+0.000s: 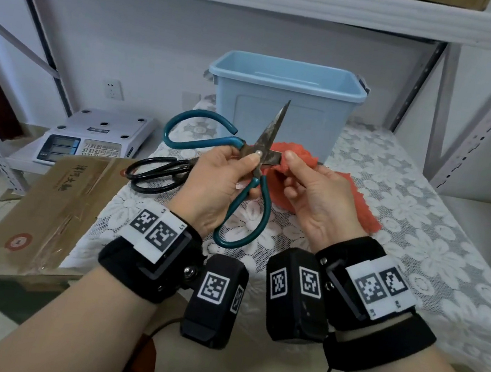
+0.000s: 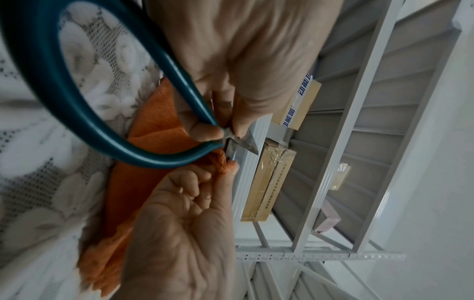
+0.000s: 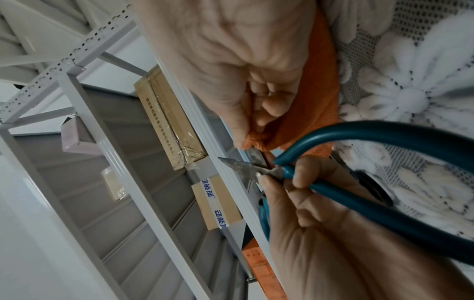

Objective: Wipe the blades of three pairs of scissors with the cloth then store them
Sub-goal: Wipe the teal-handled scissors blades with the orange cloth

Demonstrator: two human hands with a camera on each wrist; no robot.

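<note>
Teal-handled scissors (image 1: pixel 271 133) are spread wide open above the lace-covered table (image 1: pixel 422 209). My left hand (image 1: pixel 240 166) grips them at the pivot, thumb on the rivet. One rusty blade points up toward the bin. The other runs right into the orange cloth (image 1: pixel 360 207), which my right hand (image 1: pixel 294 173) pinches around it. The left wrist view shows a teal handle loop (image 2: pixel 77 113) and the cloth (image 2: pixel 153 125) bunched at the blade. In the right wrist view, my right hand (image 3: pixel 256 113) squeezes the cloth (image 3: pixel 315 113). Black scissors (image 1: pixel 158 174) lie on the table to the left.
A light blue plastic bin (image 1: pixel 284 97) stands open behind the hands. Left of the table are a cardboard box (image 1: pixel 48 206) and an electronic scale (image 1: pixel 94 138). White metal shelving posts (image 1: pixel 480 123) frame the table on both sides.
</note>
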